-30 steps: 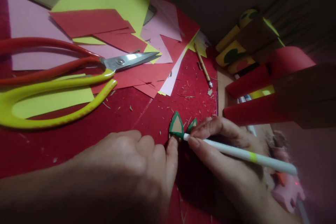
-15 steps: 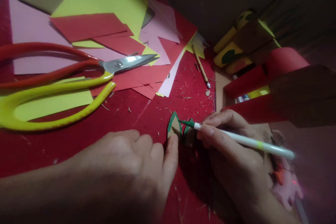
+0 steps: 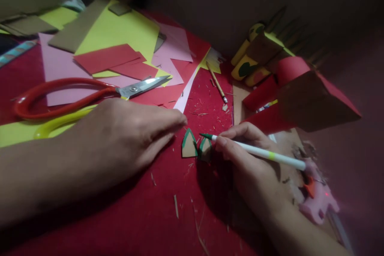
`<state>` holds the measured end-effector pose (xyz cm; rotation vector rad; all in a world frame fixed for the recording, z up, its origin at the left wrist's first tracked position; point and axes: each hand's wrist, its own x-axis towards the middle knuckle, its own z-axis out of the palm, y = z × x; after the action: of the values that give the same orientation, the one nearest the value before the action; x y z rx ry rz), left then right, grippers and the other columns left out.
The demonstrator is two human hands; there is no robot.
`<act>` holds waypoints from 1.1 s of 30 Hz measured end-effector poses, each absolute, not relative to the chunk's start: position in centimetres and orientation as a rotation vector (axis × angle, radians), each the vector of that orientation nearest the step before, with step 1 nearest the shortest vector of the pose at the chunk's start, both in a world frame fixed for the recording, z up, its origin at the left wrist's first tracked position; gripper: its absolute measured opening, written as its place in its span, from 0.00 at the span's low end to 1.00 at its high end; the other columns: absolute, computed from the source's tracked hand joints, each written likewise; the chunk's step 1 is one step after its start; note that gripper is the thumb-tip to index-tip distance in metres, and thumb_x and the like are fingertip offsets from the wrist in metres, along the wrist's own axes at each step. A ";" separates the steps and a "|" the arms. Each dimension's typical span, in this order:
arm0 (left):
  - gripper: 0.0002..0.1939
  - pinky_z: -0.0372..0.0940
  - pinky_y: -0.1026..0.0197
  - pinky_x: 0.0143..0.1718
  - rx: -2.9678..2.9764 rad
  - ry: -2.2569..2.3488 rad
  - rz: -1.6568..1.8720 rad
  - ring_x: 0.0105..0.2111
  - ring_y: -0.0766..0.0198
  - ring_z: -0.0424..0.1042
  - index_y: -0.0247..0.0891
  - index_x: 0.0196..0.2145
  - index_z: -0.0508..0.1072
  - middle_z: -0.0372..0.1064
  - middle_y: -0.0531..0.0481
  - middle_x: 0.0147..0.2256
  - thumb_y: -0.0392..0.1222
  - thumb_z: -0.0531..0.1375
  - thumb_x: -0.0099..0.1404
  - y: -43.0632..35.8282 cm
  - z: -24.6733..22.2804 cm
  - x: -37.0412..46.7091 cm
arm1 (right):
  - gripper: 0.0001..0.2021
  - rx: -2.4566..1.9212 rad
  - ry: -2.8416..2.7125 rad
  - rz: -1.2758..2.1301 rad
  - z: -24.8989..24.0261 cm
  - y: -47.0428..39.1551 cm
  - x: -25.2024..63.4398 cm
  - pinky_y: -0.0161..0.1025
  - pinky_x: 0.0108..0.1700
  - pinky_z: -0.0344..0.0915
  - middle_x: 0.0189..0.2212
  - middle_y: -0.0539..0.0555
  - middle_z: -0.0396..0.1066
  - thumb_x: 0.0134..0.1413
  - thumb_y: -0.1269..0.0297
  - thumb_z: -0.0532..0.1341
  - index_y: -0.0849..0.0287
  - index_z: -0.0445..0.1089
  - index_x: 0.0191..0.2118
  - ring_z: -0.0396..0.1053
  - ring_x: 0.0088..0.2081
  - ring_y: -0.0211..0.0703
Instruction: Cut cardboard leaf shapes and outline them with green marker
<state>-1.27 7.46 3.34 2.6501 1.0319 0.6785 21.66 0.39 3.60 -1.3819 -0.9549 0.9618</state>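
Note:
My right hand (image 3: 253,158) grips a white marker (image 3: 261,151) with a green tip. The tip hovers just over two small pointed cardboard pieces lying side by side. Green edges frame the left cardboard piece (image 3: 189,146); the right cardboard piece (image 3: 205,150) is partly in shadow and also shows green along its edge. My left hand (image 3: 141,136) is to the left of them, fingers stretched forward and holding nothing, apart from the pieces. Behind it are scissors (image 3: 144,87) with red and yellow handles; the hand and forearm hide part of the yellow handle.
Red, pink and yellow paper sheets (image 3: 120,28) overlap at the back left. A thin wooden stick (image 3: 216,82) lies among scraps on the red table surface (image 3: 156,208). To the right stand a red and brown cardboard construction (image 3: 312,100) and a pink figure-shaped object (image 3: 321,204).
My left hand has lifted off the left cardboard piece and moved left, toward the scissors. The marker tip has drawn back from that piece toward the right one. The view has shifted.

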 end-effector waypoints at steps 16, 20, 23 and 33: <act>0.04 0.54 0.60 0.32 2.397 0.964 -0.103 0.25 0.64 0.65 0.43 0.31 0.84 0.69 0.58 0.20 0.36 0.68 0.63 13.7 6.7 5.6 | 0.07 -1.503 -1.132 0.982 3.7 -0.1 21.8 0.32 0.23 0.57 0.20 0.47 0.75 0.48 0.65 0.72 0.56 0.74 0.26 0.65 0.22 0.35; 0.04 0.55 0.61 0.32 2.316 0.988 -0.122 0.26 0.64 0.66 0.41 0.29 0.81 0.70 0.58 0.21 0.36 0.68 0.62 13.9 6.7 5.5 | 0.07 -1.492 -1.241 0.950 3.9 -0.1 21.5 0.33 0.25 0.61 0.19 0.47 0.73 0.49 0.64 0.71 0.55 0.74 0.26 0.67 0.23 0.38; 0.05 0.56 0.60 0.32 2.270 0.958 -0.137 0.26 0.64 0.67 0.40 0.28 0.80 0.72 0.56 0.22 0.36 0.67 0.62 14.0 6.7 5.5 | 0.07 -1.468 -1.323 0.933 3.8 -0.1 21.3 0.33 0.24 0.60 0.18 0.46 0.70 0.49 0.65 0.71 0.55 0.74 0.26 0.65 0.22 0.38; 0.09 0.55 0.62 0.28 2.228 0.851 -0.101 0.23 0.65 0.65 0.40 0.24 0.78 0.68 0.57 0.19 0.38 0.66 0.62 14.5 6.4 4.9 | 0.07 -1.489 -1.246 1.084 3.8 -0.4 21.3 0.32 0.22 0.59 0.17 0.45 0.70 0.47 0.66 0.74 0.54 0.75 0.27 0.65 0.21 0.37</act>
<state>4.89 14.55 6.37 2.2280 0.8512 -0.1013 21.26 -0.41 3.83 -1.4887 -1.2462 1.0842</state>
